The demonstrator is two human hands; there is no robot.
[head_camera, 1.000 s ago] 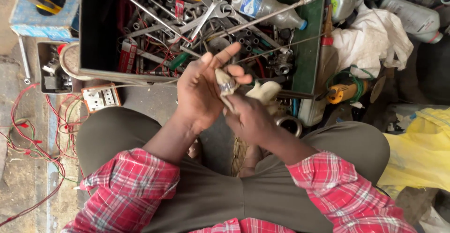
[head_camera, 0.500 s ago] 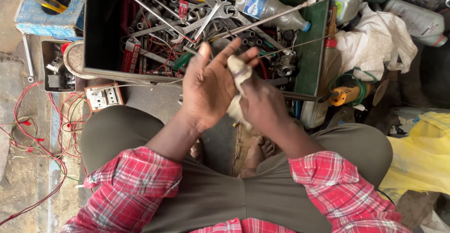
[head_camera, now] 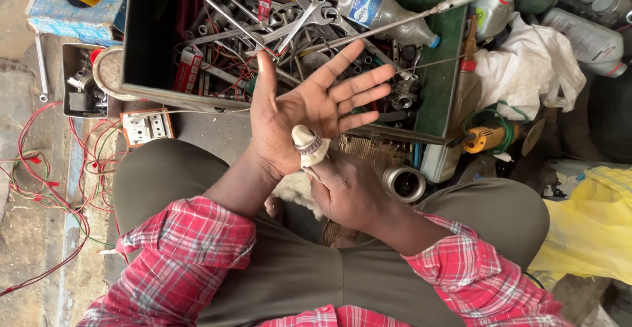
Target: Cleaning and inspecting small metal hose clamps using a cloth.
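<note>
at the bottom of the frame sit the red plaid sleeves (head_camera: 191, 248) and olive trousers (head_camera: 289, 281) of the person, knees apart. just above them, in the middle of the frame, the right hand (head_camera: 349, 192) has its fingers curled shut around a pale cloth (head_camera: 304, 148), which is pushed through a small metal ring (head_camera: 309, 148); the cloth-wrapped tip pokes up and presses against the palm of the left hand (head_camera: 306, 113). the left hand is flat and palm up, fingers spread wide and pointing to the upper right, holding nothing. more of the cloth hangs below the hands, over the lap. just right of the right hand a short metal sleeve (head_camera: 403, 183) stands on the ground. at the left a white switch plate (head_camera: 147, 126) lies among red and green wires (head_camera: 46, 169). beyond the hands, across the top of the frame, a green metal toolbox (head_camera: 444, 70) is full of wrenches (head_camera: 296, 24) and other loose tools, with a plastic bottle (head_camera: 378, 11) lying on top. to its right are a white rag (head_camera: 526, 70) and a yellow-handled tool (head_camera: 484, 137); a yellow bag (head_camera: 589, 225) fills the lower right.
</note>
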